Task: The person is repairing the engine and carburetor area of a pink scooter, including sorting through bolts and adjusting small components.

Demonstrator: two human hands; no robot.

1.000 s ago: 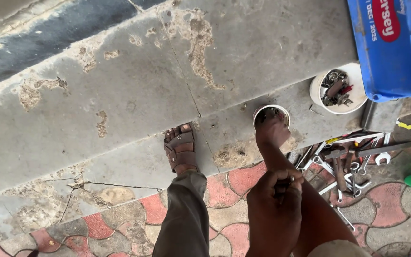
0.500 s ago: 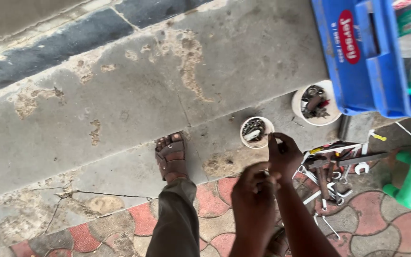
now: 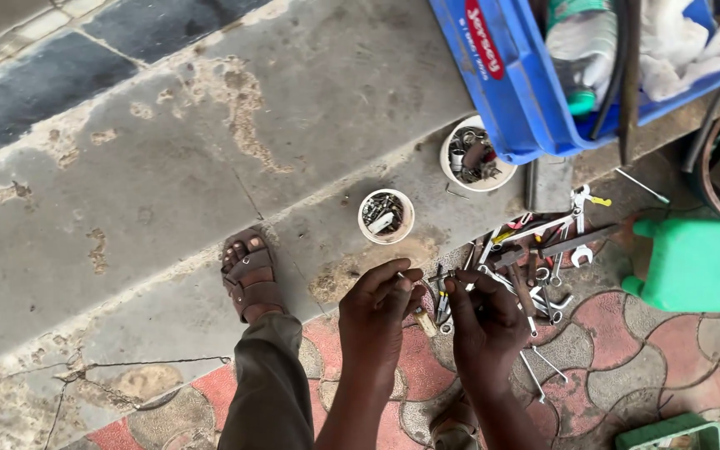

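**Two hands pinch a small part above a spread of tools**

A thin pale pin or rod (image 3: 402,277) sticks out from the left hand (image 3: 374,321), whose fingers (image 3: 393,282) are curled shut around it, thumb against forefinger; such a tight pinch suits something so slight. What exactly the piece is cannot be told. Just beside it, the right hand (image 3: 483,321) also has its fingertips (image 3: 458,290) closed, apparently on a small dark part, brought close to the left fingertips as if to meet the pin.

Just beyond the fingertips lies a heap of spanners and pliers (image 3: 535,258) on the paving, laid within easy reach. Further out from the fingers stand a small white cup of hardware (image 3: 386,216) and a larger tub (image 3: 477,155), then a blue crate (image 3: 510,75). To the left of the hands is a sandalled foot (image 3: 250,273).
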